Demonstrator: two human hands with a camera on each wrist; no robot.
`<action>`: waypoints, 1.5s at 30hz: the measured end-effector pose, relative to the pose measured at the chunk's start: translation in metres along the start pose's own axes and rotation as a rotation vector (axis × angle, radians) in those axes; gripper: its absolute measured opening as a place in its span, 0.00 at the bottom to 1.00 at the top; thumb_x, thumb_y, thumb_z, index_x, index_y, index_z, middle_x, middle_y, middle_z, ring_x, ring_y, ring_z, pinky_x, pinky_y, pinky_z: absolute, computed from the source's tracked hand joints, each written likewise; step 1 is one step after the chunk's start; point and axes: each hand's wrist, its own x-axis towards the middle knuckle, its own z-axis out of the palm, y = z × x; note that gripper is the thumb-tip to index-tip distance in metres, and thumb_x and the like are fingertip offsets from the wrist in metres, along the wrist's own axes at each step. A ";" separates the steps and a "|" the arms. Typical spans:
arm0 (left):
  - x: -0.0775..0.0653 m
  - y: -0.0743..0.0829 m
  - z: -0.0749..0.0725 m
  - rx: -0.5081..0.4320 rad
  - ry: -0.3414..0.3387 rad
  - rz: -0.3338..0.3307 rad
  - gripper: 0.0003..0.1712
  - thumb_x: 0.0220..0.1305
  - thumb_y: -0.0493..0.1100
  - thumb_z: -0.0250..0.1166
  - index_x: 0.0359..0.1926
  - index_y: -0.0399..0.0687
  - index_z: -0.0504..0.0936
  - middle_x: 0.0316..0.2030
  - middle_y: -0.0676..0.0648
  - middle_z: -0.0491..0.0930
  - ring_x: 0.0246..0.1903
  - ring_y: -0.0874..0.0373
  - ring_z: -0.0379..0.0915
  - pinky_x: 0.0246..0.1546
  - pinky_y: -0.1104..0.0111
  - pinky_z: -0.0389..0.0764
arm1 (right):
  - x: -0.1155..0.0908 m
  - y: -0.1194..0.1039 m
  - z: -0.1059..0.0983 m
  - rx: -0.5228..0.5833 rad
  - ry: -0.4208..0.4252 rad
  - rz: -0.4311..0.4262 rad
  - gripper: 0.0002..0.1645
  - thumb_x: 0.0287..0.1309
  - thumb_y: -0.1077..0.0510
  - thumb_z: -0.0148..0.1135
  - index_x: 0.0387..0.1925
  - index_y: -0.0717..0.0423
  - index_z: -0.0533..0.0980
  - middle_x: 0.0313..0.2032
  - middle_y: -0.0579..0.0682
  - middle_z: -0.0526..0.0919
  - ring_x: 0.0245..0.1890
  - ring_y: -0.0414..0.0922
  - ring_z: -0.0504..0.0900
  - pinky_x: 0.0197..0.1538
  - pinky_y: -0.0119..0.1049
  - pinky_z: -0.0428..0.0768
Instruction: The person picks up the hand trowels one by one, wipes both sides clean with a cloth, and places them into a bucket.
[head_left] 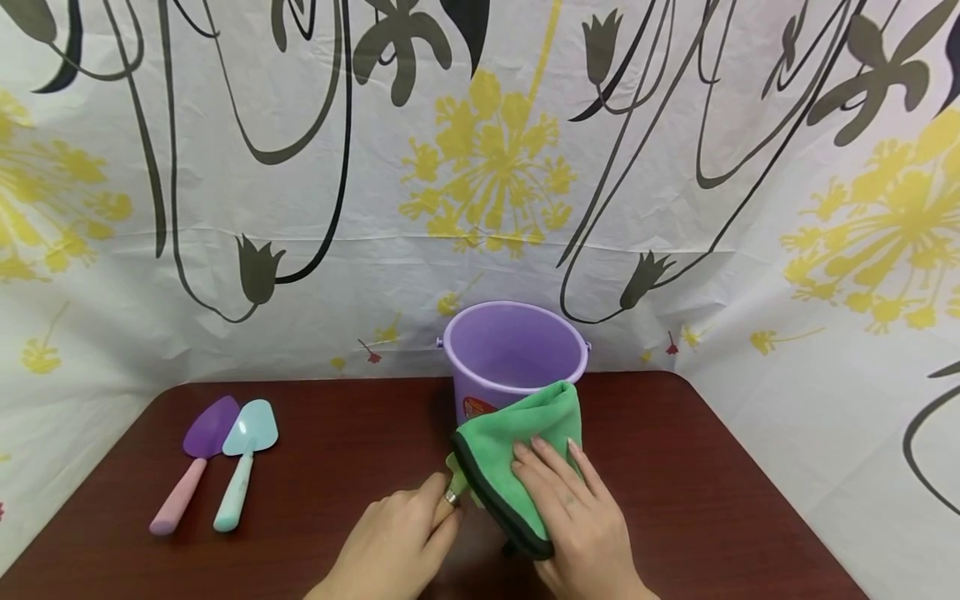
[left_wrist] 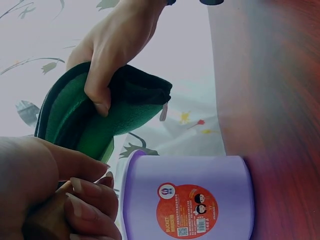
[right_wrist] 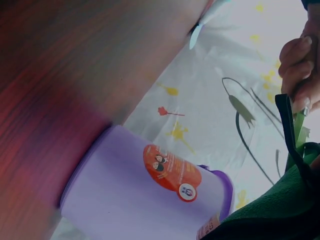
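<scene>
My left hand (head_left: 393, 537) grips the wooden handle (head_left: 444, 510) of a small tool with a metal ferrule and a green head (head_left: 456, 482). Most of that head is hidden inside a folded green cloth (head_left: 495, 454) with a black edge, so I cannot tell its kind. My right hand (head_left: 581, 525) holds the cloth around it, fingers lying over the top. In the left wrist view the right thumb (left_wrist: 100, 90) bends over the cloth from the other side. Just behind the cloth stands a purple bucket (head_left: 517, 342), upright, partly covered by it in the head view.
On the left of the dark red-brown table (head_left: 337, 442) lie two small trowels, a purple one with a pink handle (head_left: 180, 496) and a light blue one (head_left: 252, 429), their blades side by side. A flower-patterned sheet (head_left: 337, 275) hangs behind the table.
</scene>
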 end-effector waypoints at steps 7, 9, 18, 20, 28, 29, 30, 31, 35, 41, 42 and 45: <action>0.001 -0.001 0.000 -0.008 -0.036 -0.033 0.14 0.67 0.46 0.65 0.29 0.56 0.68 0.16 0.64 0.53 0.16 0.72 0.51 0.17 0.75 0.60 | -0.002 0.007 -0.004 0.062 -0.019 0.092 0.20 0.73 0.57 0.47 0.47 0.63 0.83 0.49 0.58 0.88 0.53 0.56 0.86 0.75 0.43 0.65; 0.001 -0.001 0.000 -0.014 -0.051 -0.039 0.13 0.68 0.47 0.65 0.30 0.56 0.69 0.16 0.64 0.53 0.16 0.72 0.51 0.16 0.74 0.60 | -0.002 0.008 -0.005 0.082 -0.023 0.112 0.19 0.74 0.56 0.48 0.47 0.64 0.82 0.50 0.58 0.88 0.55 0.57 0.86 0.75 0.43 0.65; 0.001 0.000 0.001 -0.060 -0.067 -0.045 0.14 0.68 0.46 0.64 0.28 0.56 0.67 0.15 0.64 0.53 0.16 0.73 0.49 0.16 0.75 0.60 | 0.000 0.004 -0.004 0.119 -0.005 0.077 0.21 0.74 0.56 0.48 0.49 0.66 0.82 0.52 0.61 0.86 0.62 0.57 0.81 0.76 0.44 0.63; 0.002 -0.001 0.001 -0.066 -0.075 -0.045 0.15 0.67 0.44 0.63 0.27 0.56 0.66 0.15 0.63 0.53 0.16 0.72 0.49 0.17 0.74 0.60 | -0.001 0.001 -0.004 0.141 -0.014 0.076 0.22 0.75 0.54 0.47 0.50 0.67 0.81 0.53 0.61 0.86 0.65 0.56 0.79 0.77 0.43 0.63; 0.002 -0.003 0.003 -0.069 -0.131 -0.069 0.11 0.65 0.43 0.63 0.27 0.57 0.72 0.15 0.63 0.62 0.18 0.72 0.58 0.20 0.72 0.66 | -0.007 -0.012 0.001 0.165 -0.076 0.049 0.25 0.76 0.51 0.42 0.53 0.64 0.80 0.55 0.59 0.86 0.60 0.57 0.82 0.77 0.42 0.61; 0.001 -0.004 0.003 -0.059 -0.140 -0.069 0.11 0.64 0.42 0.64 0.25 0.56 0.72 0.15 0.62 0.63 0.18 0.71 0.60 0.20 0.71 0.66 | -0.008 -0.014 0.002 0.166 -0.078 0.031 0.27 0.77 0.49 0.41 0.53 0.64 0.80 0.54 0.59 0.86 0.59 0.58 0.83 0.77 0.43 0.61; 0.000 -0.005 0.004 -0.043 -0.140 -0.064 0.11 0.62 0.42 0.65 0.24 0.56 0.73 0.15 0.61 0.66 0.18 0.70 0.62 0.20 0.70 0.66 | -0.009 -0.015 0.002 0.173 -0.086 0.022 0.30 0.78 0.47 0.39 0.54 0.64 0.80 0.55 0.59 0.86 0.59 0.58 0.83 0.78 0.43 0.60; -0.001 -0.006 0.005 -0.028 -0.139 -0.059 0.11 0.60 0.41 0.65 0.23 0.55 0.74 0.15 0.60 0.68 0.18 0.70 0.64 0.20 0.69 0.67 | -0.010 -0.017 0.003 0.181 -0.096 0.013 0.33 0.79 0.43 0.37 0.54 0.63 0.79 0.55 0.59 0.85 0.59 0.58 0.82 0.78 0.43 0.60; -0.004 -0.010 0.008 0.003 -0.117 -0.047 0.08 0.53 0.40 0.68 0.23 0.53 0.77 0.19 0.55 0.76 0.19 0.65 0.72 0.19 0.67 0.70 | -0.012 -0.021 0.003 0.252 -0.107 0.007 0.41 0.77 0.34 0.35 0.57 0.65 0.78 0.58 0.60 0.83 0.63 0.58 0.80 0.78 0.45 0.59; -0.012 -0.013 0.014 -0.038 -0.043 -0.002 0.06 0.52 0.38 0.71 0.33 0.51 0.84 0.28 0.54 0.83 0.23 0.65 0.76 0.22 0.70 0.74 | -0.014 -0.019 -0.001 0.257 -0.352 -0.035 0.41 0.73 0.31 0.43 0.63 0.61 0.73 0.63 0.57 0.80 0.73 0.50 0.69 0.81 0.38 0.45; -0.014 -0.013 0.015 -0.037 -0.048 -0.006 0.07 0.53 0.38 0.71 0.35 0.51 0.85 0.30 0.53 0.84 0.24 0.64 0.78 0.23 0.70 0.76 | -0.014 -0.019 -0.001 0.267 -0.393 -0.047 0.41 0.73 0.31 0.42 0.64 0.61 0.72 0.64 0.57 0.79 0.75 0.49 0.66 0.81 0.37 0.44; -0.016 -0.014 0.015 -0.030 -0.089 -0.056 0.11 0.55 0.42 0.72 0.41 0.51 0.87 0.37 0.51 0.87 0.31 0.59 0.83 0.29 0.69 0.80 | -0.013 -0.024 -0.003 0.285 -0.451 -0.052 0.39 0.76 0.34 0.37 0.66 0.60 0.70 0.66 0.55 0.77 0.77 0.46 0.61 0.81 0.34 0.43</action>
